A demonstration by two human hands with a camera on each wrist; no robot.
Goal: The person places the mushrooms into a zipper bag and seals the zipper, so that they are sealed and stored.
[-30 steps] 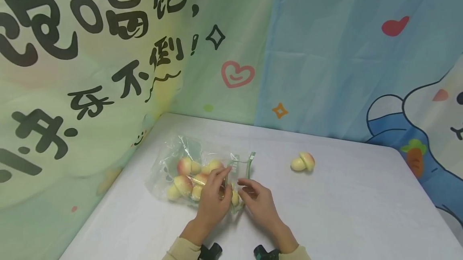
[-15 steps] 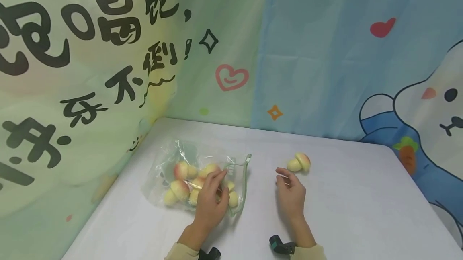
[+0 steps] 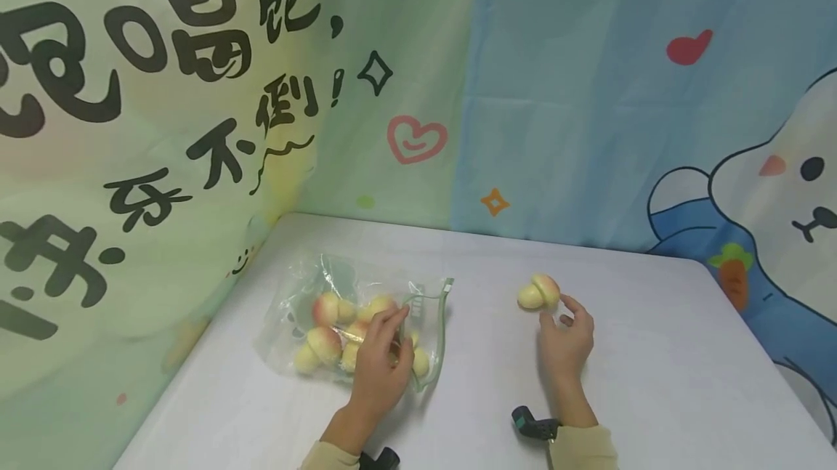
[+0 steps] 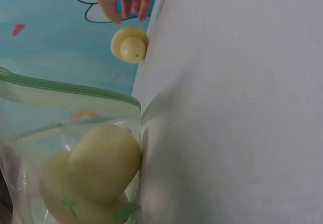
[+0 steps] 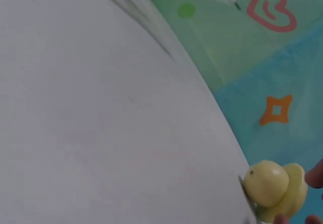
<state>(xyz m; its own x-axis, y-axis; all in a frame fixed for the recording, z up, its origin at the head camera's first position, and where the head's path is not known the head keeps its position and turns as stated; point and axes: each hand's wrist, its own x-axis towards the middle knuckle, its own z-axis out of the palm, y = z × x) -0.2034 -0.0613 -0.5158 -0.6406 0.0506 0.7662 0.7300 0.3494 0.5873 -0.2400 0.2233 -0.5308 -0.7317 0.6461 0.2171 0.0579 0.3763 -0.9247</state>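
A clear zip bag [image 3: 428, 310] with a green zip edge lies at the left of the table, with several yellow toy mushrooms with reddish caps [image 3: 323, 344] inside. My left hand [image 3: 382, 375] grips the bag by its mouth, fingertips at the green edge; in the left wrist view this hand is mostly hidden behind the plastic. One loose toy mushroom [image 3: 539, 293] lies on the table right of the bag. My right hand [image 3: 567, 343] is just on the near right side of it, fingers loosely bent and spread; in the right wrist view the fingertips [image 5: 315, 176] come right at its cap.
A white-covered table [image 3: 484, 397] carries everything. Printed cloth backdrops [image 3: 556, 128] rise along its left and back edges. Each wrist wears a small black camera mount [image 3: 535, 424].
My right hand has left the bag's mouth and moved right to the loose toy mushroom. The left hand has stayed at the bag. The head view has shifted slightly.
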